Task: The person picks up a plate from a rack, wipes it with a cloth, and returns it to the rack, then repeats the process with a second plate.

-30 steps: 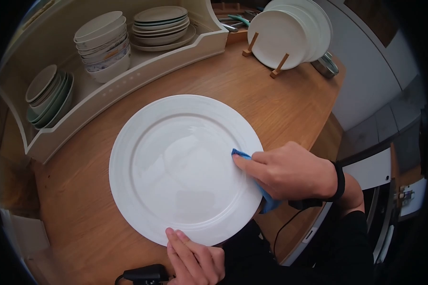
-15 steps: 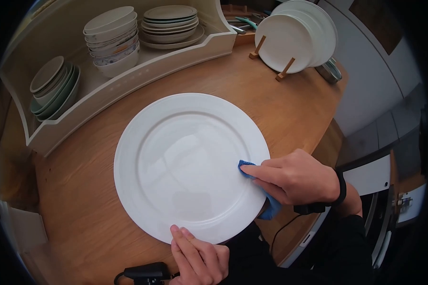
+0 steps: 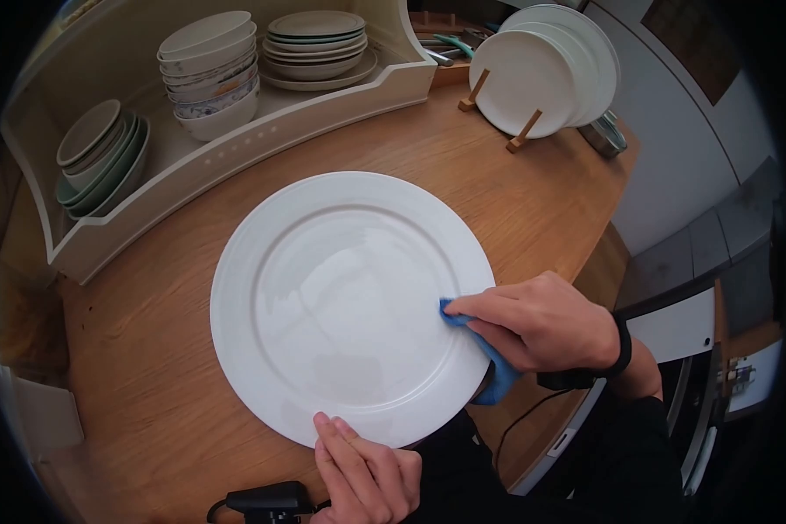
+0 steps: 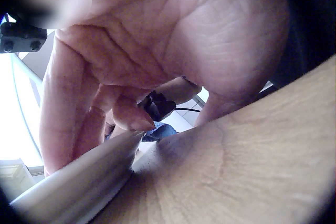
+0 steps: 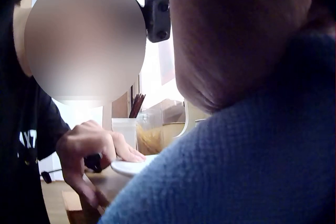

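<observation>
A large white plate [image 3: 323,262] with a broad rim lies on the wooden table, near its front edge. My right hand [image 3: 546,323] grips a blue cloth [image 3: 498,375], a fold of it pressed by the fingertips against the plate's right side. The rest of the cloth hangs over the rim and fills the right wrist view, where its weave [image 5: 236,155] shows. At the plate's near edge, my left hand [image 3: 371,472] rests extended fingers on the rim. The left wrist view shows this hand [image 4: 157,35] arched over the plate's edge [image 4: 79,187], its thumb lower, by the wood.
A cream tray-like rack [image 3: 262,131] at the back left holds stacked bowls [image 3: 210,79] and small plates [image 3: 314,52]. White plates [image 3: 524,83] stand in a wooden holder at the back right. A black device [image 3: 266,499] with a cable lies by the left hand.
The right hand and cloth have slid slightly down along the plate's right side. The head view has shifted a little. The left fingers stay on the rim.
</observation>
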Motion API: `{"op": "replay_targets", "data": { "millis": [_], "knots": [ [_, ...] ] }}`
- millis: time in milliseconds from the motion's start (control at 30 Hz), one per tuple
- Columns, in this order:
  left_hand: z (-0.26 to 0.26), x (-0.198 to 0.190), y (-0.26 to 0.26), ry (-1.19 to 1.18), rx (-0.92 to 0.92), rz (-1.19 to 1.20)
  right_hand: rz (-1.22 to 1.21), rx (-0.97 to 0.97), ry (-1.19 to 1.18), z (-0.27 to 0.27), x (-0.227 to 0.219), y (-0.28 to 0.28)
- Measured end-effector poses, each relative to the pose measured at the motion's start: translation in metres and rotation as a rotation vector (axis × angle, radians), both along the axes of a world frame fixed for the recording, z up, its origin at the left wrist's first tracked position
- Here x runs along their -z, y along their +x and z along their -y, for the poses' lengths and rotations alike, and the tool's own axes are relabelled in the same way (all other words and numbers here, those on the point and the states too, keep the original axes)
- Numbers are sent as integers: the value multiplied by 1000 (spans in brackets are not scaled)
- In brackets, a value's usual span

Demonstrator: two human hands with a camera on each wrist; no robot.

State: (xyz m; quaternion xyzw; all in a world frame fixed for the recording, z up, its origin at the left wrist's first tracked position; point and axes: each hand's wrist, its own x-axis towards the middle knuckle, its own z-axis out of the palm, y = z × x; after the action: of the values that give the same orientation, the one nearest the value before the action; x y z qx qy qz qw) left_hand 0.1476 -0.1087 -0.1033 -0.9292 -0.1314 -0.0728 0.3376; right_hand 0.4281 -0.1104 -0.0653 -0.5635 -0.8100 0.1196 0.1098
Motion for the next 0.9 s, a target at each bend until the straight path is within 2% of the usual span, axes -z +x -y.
{"op": "replay_targets", "data": {
  "millis": [33, 133, 167, 233, 300, 367, 433, 533, 600, 667, 733, 767, 833, 900],
  "knots": [
    [1, -11, -1, -3, -47, -105, 0, -34, 0, -1, -1, 2],
    [1, -11, 0, -8, -37, -97, 70, 31, 106, -9, -1, 15],
    [0, 0, 1, -9, -31, -93, 75, 37, 105, -10, 1, 19],
    [-3, 29, 0, 11, 62, 77, -22, 53, 176, -15, 7, 25],
    [-5, 27, -2, 9, 65, 65, -46, 71, 146, -12, 7, 24],
    [-4, 26, 0, 2, 77, 60, -229, -11, -7, -5, 3, 24],
    [-2, 26, 0, -64, 54, 37, -233, -11, -103, -3, 0, 24],
    [-2, 29, 0, -37, 53, 64, -116, 107, 74, -6, 6, 25],
    [-2, 30, 1, -25, 51, 67, -151, 112, 127, -5, 12, 26],
    [-2, 29, -1, -16, 38, 66, -190, 108, 175, -4, 11, 25],
    [-2, 27, -1, -71, 65, 26, -206, 95, -62, 2, 2, 28],
    [-3, 26, 0, -71, 66, 29, -203, 96, -61, 2, 5, 29],
    [-4, 23, 1, -38, 45, 78, -194, 79, 152, -2, 17, 31],
    [-1, -1, -1, -22, 1, -4, -178, 78, 112, 0, 15, 19]
  ]
}}
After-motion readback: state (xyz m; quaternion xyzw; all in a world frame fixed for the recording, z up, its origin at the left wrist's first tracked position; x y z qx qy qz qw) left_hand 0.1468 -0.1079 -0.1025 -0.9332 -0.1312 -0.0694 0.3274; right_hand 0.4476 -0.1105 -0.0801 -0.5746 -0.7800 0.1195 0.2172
